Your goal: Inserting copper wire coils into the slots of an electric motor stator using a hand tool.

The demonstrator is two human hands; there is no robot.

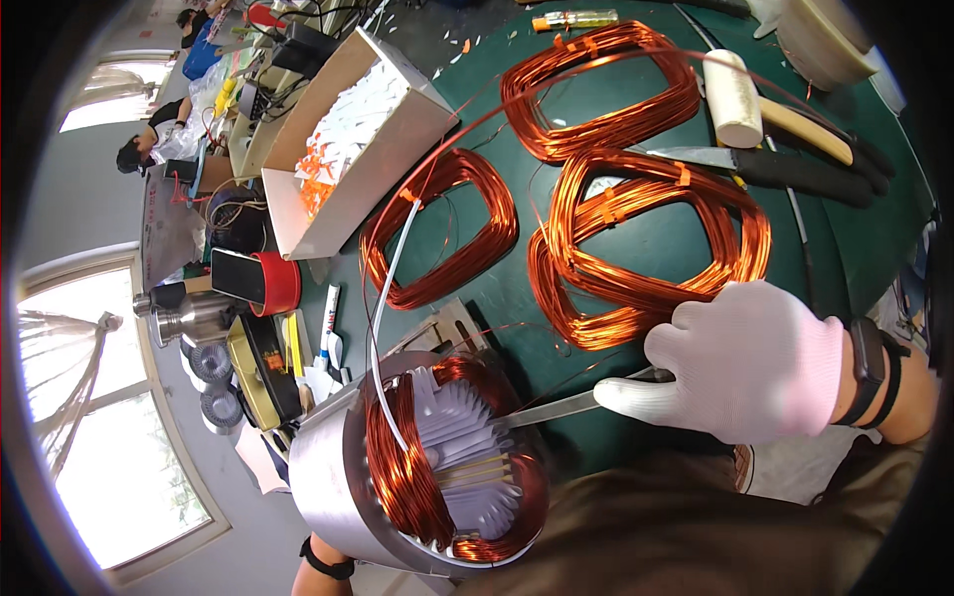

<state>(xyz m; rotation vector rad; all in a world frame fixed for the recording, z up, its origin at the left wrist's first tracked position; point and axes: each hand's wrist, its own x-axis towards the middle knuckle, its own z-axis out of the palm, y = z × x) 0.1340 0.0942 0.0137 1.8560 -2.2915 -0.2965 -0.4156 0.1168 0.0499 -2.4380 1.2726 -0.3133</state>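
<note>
In front of me a silver motor stator (323,467) lies on its side, its open end facing right. White paper slot liners (462,422) fan out inside, and a copper winding (402,477) bulges over its rim. A white sleeve (383,308) curves up from that winding. My right hand (740,363), in a white glove, is closed round a flat metal blade (552,408), thumb along it; the blade's tip reaches the slot liners. Of my left arm only the wrist with a black band (331,563) shows, at the stator's lower edge; the stator hides the hand.
Several tied copper coils (596,89) lie on the green tabletop (646,238). A white-headed mallet (733,99) and a black-handled knife (795,171) are at the far right. Leftward stand a box of paper pieces (427,114) and a phone on a red holder (278,283). Other people sit beyond.
</note>
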